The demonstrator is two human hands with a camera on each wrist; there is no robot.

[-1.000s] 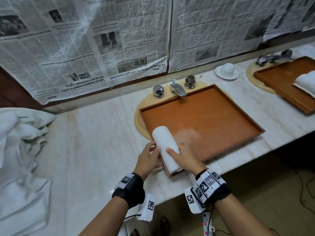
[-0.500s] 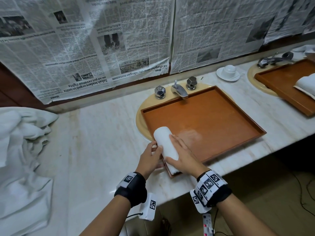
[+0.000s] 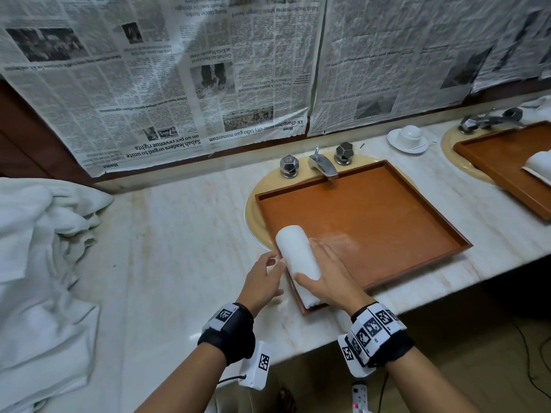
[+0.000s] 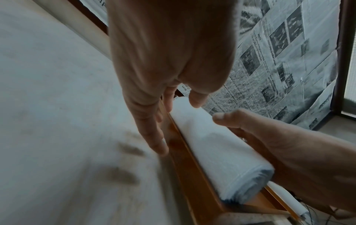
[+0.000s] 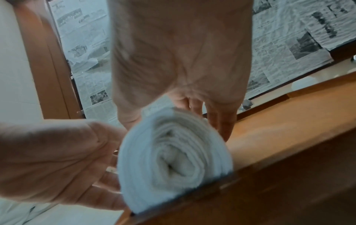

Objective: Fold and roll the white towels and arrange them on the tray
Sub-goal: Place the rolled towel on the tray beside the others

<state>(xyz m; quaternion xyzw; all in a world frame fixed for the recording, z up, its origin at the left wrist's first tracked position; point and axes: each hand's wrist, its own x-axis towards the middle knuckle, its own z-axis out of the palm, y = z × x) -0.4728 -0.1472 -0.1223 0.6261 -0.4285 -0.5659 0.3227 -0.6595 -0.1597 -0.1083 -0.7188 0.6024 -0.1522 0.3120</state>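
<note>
Right hand (image 3: 329, 278) opened since before, flat fingers beside rolled towel (image 3: 298, 254). Towel lies at tray (image 3: 387, 222) left edge. Left hand (image 3: 264, 278) open, touching towel's other side.

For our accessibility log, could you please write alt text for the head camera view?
A rolled white towel lies along the left edge of a wooden tray, the left hand and right hand flanking it. Loose towels are heaped to the left.
</note>
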